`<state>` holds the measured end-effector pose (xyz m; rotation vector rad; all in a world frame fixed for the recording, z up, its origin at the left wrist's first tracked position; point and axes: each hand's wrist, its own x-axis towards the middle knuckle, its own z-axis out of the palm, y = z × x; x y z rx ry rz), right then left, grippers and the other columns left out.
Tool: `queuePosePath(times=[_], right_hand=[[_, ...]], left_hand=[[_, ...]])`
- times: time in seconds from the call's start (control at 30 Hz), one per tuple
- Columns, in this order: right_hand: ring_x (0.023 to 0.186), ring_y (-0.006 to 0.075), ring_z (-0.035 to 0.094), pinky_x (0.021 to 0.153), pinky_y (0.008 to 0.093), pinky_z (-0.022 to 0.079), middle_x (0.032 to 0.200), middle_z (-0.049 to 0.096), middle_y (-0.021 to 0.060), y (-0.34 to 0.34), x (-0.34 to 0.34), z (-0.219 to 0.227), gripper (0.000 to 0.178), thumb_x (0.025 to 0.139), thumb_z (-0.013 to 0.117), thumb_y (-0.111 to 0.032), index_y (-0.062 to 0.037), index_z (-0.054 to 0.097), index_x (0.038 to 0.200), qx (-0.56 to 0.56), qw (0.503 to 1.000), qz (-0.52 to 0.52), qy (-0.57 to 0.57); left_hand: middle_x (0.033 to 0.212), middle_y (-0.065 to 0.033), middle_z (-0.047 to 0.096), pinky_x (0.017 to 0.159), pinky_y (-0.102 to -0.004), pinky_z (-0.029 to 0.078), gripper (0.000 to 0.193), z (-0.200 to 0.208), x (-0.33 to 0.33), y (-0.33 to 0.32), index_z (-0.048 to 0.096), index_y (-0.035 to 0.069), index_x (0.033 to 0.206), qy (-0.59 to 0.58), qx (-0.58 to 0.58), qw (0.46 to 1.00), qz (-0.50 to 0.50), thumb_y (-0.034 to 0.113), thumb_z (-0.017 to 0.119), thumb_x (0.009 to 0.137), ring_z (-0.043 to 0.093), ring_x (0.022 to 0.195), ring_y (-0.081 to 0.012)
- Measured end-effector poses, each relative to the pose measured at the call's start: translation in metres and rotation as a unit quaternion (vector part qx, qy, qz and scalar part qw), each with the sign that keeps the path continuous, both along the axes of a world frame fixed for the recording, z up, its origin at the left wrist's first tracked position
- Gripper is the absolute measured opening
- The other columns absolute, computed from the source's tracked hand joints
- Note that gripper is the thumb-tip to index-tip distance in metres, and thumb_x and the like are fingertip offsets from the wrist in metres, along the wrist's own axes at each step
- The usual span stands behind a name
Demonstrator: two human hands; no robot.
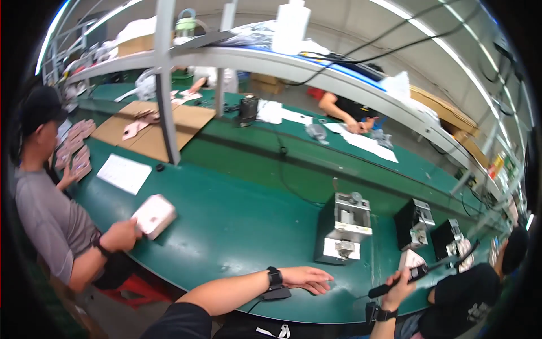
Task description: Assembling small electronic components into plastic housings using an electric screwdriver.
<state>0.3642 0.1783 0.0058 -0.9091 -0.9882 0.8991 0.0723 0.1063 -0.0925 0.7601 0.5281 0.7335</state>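
My left hand [305, 278] reaches out over the green table with its fingers stretched, holding nothing. A black band [275, 278] circles that wrist. To the right, my right hand [398, 289] is closed round a long, slim black tool [419, 273] with a thin tip pointing left; its exact kind is not clear. Just beyond this hand is a whitish block-shaped piece [413, 259], partly hidden by the tool. Nearest to both hands stands a black-and-silver fixture [344, 229] with a metal clamp at its front.
On the left, a co-worker's hand [119, 236] holds a white rounded box [154, 216]; pink pieces [73, 146] lie beyond. More fixtures [415, 223] stand rightward, near another person [468, 302]. A metal post [165, 85] and shelf [271, 61] rise across the table. A paper sheet [125, 174] lies left.
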Motion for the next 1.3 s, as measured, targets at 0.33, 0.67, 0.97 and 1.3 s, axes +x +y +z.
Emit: queuePosePath(times=[0.33, 0.67, 0.97, 1.3], right_hand=[[0.047, 0.0100, 0.040, 0.044, 0.0252, 0.035, 0.066, 0.045, -0.0002, -0.008, 0.011, 0.010, 0.020, 0.099, 0.056, -0.024, -0.0066, 0.052, 0.090, 0.037, 0.998, 0.025, 0.041], [0.047, 0.0116, 0.042, 0.045, 0.0259, 0.037, 0.066, 0.046, 0.0018, -0.002, -0.009, 0.018, 0.018, 0.095, 0.062, -0.018, -0.0074, 0.053, 0.106, 0.002, 0.992, 0.123, -0.006], [0.049, 0.0142, 0.046, 0.052, 0.0309, 0.043, 0.070, 0.049, 0.0050, 0.014, -0.073, 0.099, 0.020, 0.098, 0.051, -0.026, -0.0076, 0.045, 0.104, 0.139, 0.952, 0.264, 0.077], [0.048, 0.0159, 0.048, 0.048, 0.0330, 0.043, 0.068, 0.051, 0.0074, 0.044, -0.129, 0.097, 0.017, 0.095, 0.053, -0.021, -0.0057, 0.048, 0.099, 0.118, 0.953, 0.276, -0.038]], left_hand=[[0.111, -0.0123, 0.066, 0.089, -0.0355, 0.053, 0.046, 0.091, -0.047, -0.069, 0.061, 0.003, 0.123, 0.393, 0.397, 0.769, 0.310, 0.030, 0.074, 0.087, 0.065, 0.103, -0.0242], [0.141, -0.0300, 0.039, 0.108, -0.0511, 0.039, 0.090, 0.082, -0.141, -0.102, 0.048, 0.011, 0.140, 0.746, 0.273, 0.504, 0.340, 0.040, 0.088, 0.064, 0.043, 0.128, -0.0474], [0.143, -0.0259, 0.037, 0.107, -0.0511, 0.041, 0.089, 0.083, -0.032, -0.061, 0.047, 0.020, 0.143, 0.577, 0.478, 0.653, 0.113, 0.036, 0.087, 0.066, 0.039, 0.131, -0.0468], [0.135, -0.0220, 0.042, 0.100, -0.0432, 0.049, 0.078, 0.071, -0.022, -0.036, 0.056, 0.023, 0.137, 0.497, 0.432, 0.743, 0.122, 0.031, 0.085, 0.066, 0.052, 0.120, -0.0379]])
